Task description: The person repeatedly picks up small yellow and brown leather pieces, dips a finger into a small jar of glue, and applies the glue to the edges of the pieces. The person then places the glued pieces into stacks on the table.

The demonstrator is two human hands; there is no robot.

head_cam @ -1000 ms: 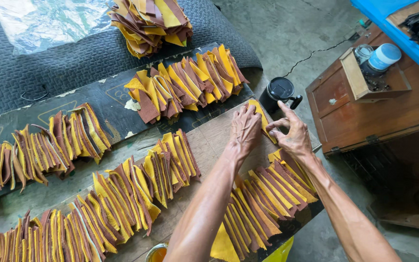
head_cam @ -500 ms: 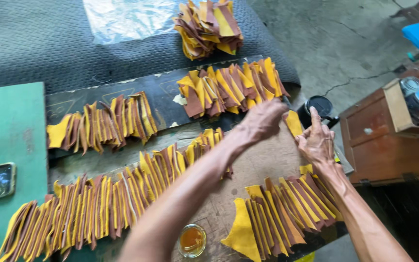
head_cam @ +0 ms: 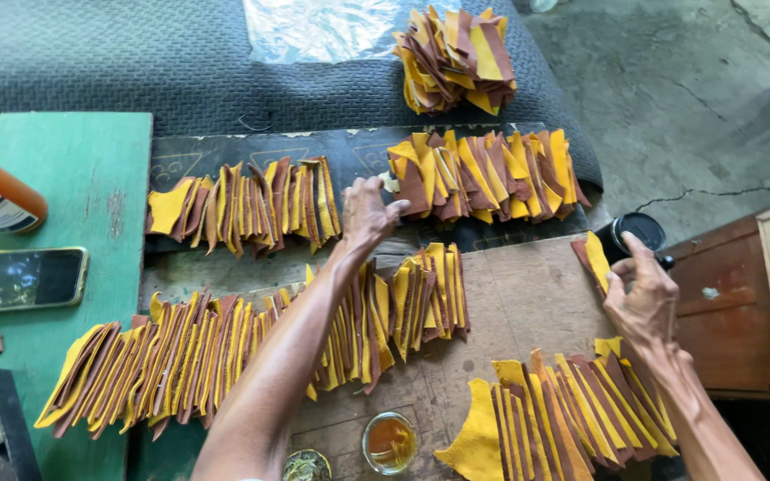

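Rows of overlapped yellow and brown leather pieces (head_cam: 251,347) cover the worn wooden worktable (head_cam: 528,303). Left hand (head_cam: 369,212) reaches open-fingered toward the upper fanned row (head_cam: 483,174). Right hand (head_cam: 642,294) pinches a single yellow leather piece (head_cam: 595,258) near the table's right edge.

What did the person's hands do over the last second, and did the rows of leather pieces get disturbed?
The left hand swung away from the right, leftward across the board, and now reaches between the upper rows of yellow and brown pieces. The right hand stayed near the black cup, keeping its grip on one yellow piece. The fanned rows and the far stack look undisturbed.
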